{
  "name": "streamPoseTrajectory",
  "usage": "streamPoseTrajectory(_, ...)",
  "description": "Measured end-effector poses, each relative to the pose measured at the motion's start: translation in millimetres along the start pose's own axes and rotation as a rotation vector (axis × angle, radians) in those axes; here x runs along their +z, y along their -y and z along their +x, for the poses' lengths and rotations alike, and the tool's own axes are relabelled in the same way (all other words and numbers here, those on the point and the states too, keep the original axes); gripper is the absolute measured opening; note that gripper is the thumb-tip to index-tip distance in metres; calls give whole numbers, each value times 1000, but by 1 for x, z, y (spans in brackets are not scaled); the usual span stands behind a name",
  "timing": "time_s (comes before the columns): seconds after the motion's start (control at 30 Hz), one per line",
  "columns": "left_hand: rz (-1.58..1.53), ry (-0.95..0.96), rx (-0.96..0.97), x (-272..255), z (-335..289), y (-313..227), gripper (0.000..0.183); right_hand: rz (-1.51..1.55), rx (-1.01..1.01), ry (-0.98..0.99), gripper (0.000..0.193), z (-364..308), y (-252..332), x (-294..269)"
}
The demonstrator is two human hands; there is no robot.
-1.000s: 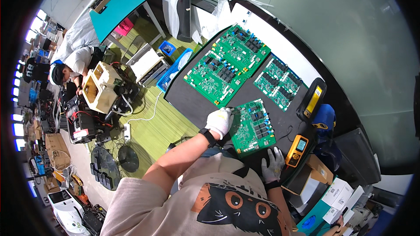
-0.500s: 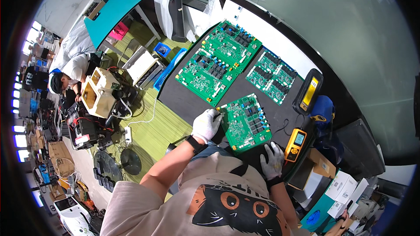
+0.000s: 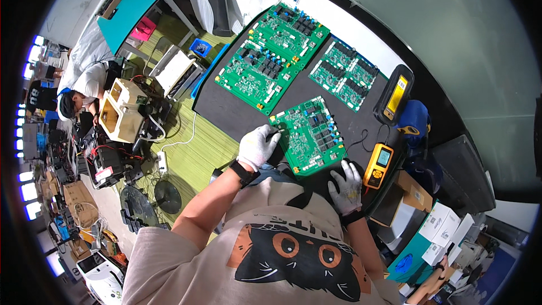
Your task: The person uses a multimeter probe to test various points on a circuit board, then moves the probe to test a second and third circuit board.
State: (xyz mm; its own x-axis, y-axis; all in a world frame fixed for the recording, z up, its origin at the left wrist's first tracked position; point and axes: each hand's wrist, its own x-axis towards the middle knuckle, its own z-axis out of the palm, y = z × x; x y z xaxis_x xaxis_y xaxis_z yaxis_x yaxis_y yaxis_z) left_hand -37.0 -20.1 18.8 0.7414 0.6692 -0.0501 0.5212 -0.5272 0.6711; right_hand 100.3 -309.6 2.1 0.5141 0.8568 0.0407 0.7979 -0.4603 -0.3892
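A green circuit board [image 3: 311, 135] lies on the black table mat [image 3: 237, 110] in front of me. My gloved left hand [image 3: 257, 146] is at the board's near left edge, fingers closed on a thin dark probe [image 3: 275, 133] that touches the board. My gloved right hand [image 3: 345, 183] rests on the mat just below the board's right corner, next to a yellow handheld meter [image 3: 378, 164]. A thin black lead runs from the meter toward the board.
A large green board [image 3: 271, 56] and a second one [image 3: 345, 76] lie farther back on the mat. A yellow-and-black tester [image 3: 395, 99] and blue object [image 3: 415, 118] sit right. Boxes [image 3: 443, 223] are stacked at lower right. Another person [image 3: 79, 87] works far left among equipment.
My left hand stays at the board's left edge and my right hand stays beside the meter. The whole view has shifted slightly as my head moved.
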Motion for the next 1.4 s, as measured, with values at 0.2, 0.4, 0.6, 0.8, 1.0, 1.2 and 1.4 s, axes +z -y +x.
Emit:
streamPoseTrajectory(0.2, 27, 15, -6, -3, -4, 4, 24, 63, 99, 12, 27, 1, -3, -1)
streamPoseTrajectory(0.4, -3, 13, 2, -6, -8, 7, 23, 47, 104, 108, 27, 3, 3, -6)
streamPoseTrajectory(0.6, -35, 69, -12, -9, -12, 12, 24, -20, 63, 207, 36, -2, 8, -12)
streamPoseTrajectory(0.8, -43, 84, -15, -12, -17, 15, 24, -48, 5, 145, 31, -10, 11, -7)
streamPoseTrajectory(1.0, -40, 80, 16, -12, -22, 19, 23, -28, -25, 142, 18, -16, 13, 0)
streamPoseTrajectory(1.2, -36, 88, 29, -8, -28, 22, 22, -54, 0, 225, 14, -31, 10, 0)
streamPoseTrajectory(1.4, -52, 102, 18, -9, -30, 22, 22, -167, 70, 223, 15, -58, -12, -17)
